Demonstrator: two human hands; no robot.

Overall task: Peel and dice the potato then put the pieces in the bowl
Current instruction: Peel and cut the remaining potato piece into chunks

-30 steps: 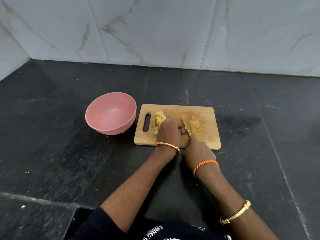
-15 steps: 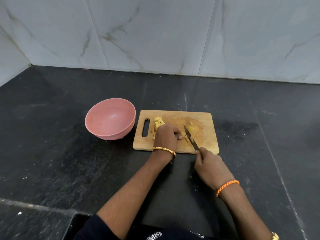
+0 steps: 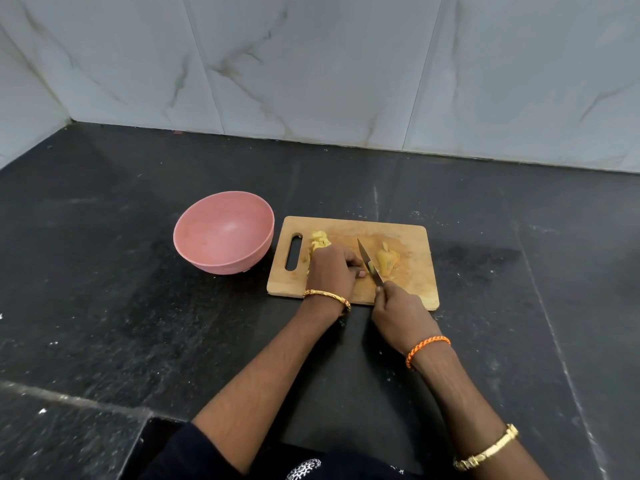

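Right hand (image 3: 398, 306) nearest us, grip closed around the knife (image 3: 370, 261) handle, blade angled toward 11 o'clock over the wooden cutting board (image 3: 412, 289). Left hand (image 3: 330, 268) curls down on the board, its grip on something I cannot make out. Potato pieces (image 3: 387, 259) lie right of the blade, diced potato (image 3: 319, 241) beyond the knuckles. Pink bowl (image 3: 223, 233) sits on the tabletop (image 3: 138, 306) at the board's 9 o'clock.

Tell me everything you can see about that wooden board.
The cutting board is a light wooden rectangle with rounded corners and a slot handle at its left end. It lies flat on the dark counter, just right of the pink bowl. Its middle looks stained and damp. Yellow potato pieces lie on it. The left hand rests on it; the right hand holds a knife over it.
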